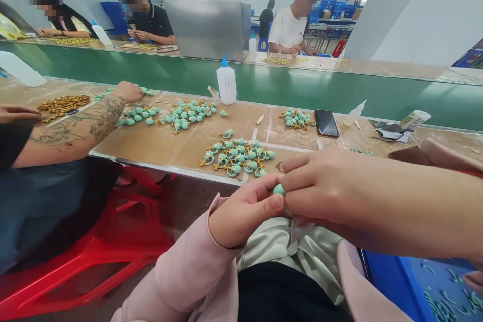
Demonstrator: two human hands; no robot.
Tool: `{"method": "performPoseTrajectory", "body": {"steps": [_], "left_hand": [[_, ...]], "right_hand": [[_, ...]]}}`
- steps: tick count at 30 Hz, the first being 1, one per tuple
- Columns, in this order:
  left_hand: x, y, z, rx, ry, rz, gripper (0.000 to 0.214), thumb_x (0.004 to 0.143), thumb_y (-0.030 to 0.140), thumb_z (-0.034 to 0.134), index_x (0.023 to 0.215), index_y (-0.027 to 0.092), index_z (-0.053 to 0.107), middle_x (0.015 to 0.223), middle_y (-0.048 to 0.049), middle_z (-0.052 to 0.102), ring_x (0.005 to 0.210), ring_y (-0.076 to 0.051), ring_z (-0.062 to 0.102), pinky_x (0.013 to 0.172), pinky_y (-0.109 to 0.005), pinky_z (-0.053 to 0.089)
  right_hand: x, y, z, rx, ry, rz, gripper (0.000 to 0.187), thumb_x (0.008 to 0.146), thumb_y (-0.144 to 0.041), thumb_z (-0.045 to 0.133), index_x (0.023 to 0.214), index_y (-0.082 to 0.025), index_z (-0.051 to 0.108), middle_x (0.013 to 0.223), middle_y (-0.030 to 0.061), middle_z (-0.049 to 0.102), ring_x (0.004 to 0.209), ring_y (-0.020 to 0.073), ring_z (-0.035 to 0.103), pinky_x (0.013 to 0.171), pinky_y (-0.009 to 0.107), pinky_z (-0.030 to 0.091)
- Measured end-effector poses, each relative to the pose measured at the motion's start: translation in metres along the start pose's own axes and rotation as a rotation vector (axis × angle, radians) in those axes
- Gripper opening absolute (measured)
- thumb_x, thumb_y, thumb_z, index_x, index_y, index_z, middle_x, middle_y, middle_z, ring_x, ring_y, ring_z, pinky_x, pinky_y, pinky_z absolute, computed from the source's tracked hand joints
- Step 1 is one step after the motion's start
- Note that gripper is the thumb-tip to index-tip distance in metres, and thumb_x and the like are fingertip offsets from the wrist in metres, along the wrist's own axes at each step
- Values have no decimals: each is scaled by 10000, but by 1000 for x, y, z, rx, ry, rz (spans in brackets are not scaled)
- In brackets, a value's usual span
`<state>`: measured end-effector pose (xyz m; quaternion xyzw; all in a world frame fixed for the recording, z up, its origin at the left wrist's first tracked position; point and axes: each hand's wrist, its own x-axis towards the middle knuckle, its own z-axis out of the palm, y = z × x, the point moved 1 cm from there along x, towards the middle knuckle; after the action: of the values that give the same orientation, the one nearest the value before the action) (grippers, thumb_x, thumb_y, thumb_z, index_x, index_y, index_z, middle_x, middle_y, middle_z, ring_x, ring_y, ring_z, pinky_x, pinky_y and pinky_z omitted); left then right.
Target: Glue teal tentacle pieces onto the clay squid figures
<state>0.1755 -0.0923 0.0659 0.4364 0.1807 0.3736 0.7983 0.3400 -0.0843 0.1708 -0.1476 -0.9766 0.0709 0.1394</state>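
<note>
Between my hands is a small mint-green figure (279, 189), only its rounded top showing. My left hand (247, 210) is closed around it from the left, thumb pressed near its side. Coming over from the right, my right hand (320, 183) has its fingers bent and pinched against the same figure; the fingertips and whatever else they hold are hidden. Just beyond my hands, a pile of mint-green figures (239, 155) with yellow-brown parts and curved arms lies on the brown tabletop (166, 150).
Behind the pile are more figures (188, 114), a glue bottle (227, 83), a phone (326, 123) and another group of figures (297, 118). A co-worker's tattooed arm (83, 126) reaches in from the left. At lower right, a blue bin (407, 282) holds curved green pieces.
</note>
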Motion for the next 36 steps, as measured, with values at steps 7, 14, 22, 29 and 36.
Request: {"method": "performPoseTrajectory", "body": {"steps": [7, 14, 22, 29, 36], "left_hand": [[-3, 3, 2, -210, -10, -125, 343, 787, 405, 741, 972, 128, 659, 793, -49, 662, 720, -143, 644, 702, -243, 493], [-2, 8, 13, -382, -30, -81, 274, 885, 390, 630, 972, 131, 638, 966, -155, 758, 849, -178, 724, 833, -263, 515], [-1, 7, 22, -421, 1, -77, 240, 892, 330, 627, 949, 102, 676, 837, -87, 741, 761, -123, 702, 694, -160, 508], [2, 0, 22, -283, 97, -97, 261, 827, 378, 691, 898, 127, 694, 751, -47, 630, 646, -117, 572, 611, -201, 430], [5, -10, 25, -182, 97, -171, 331, 810, 442, 690, 846, 113, 678, 724, -44, 548, 656, -125, 489, 621, -222, 390]], "right_hand": [[-19, -1, -4, 63, 16, 46, 165, 893, -52, 508, 832, -189, 576, 889, 40, 627, 861, 154, 565, 776, 288, 484], [-52, 2, 3, 87, 374, 166, 60, 899, -114, 556, 889, -165, 584, 864, 68, 587, 790, 163, 559, 701, 306, 478], [-48, 2, 2, 92, 394, 128, 45, 908, -118, 566, 894, -143, 602, 849, 57, 586, 776, 137, 533, 712, 282, 462], [-34, -4, -4, 93, 211, 157, 102, 944, -192, 559, 863, -167, 617, 809, 29, 592, 743, 129, 521, 664, 261, 417], [-14, 2, -3, 36, -200, 264, 170, 817, -171, 722, 673, -179, 632, 681, 0, 597, 621, 125, 538, 591, 255, 399]]}}
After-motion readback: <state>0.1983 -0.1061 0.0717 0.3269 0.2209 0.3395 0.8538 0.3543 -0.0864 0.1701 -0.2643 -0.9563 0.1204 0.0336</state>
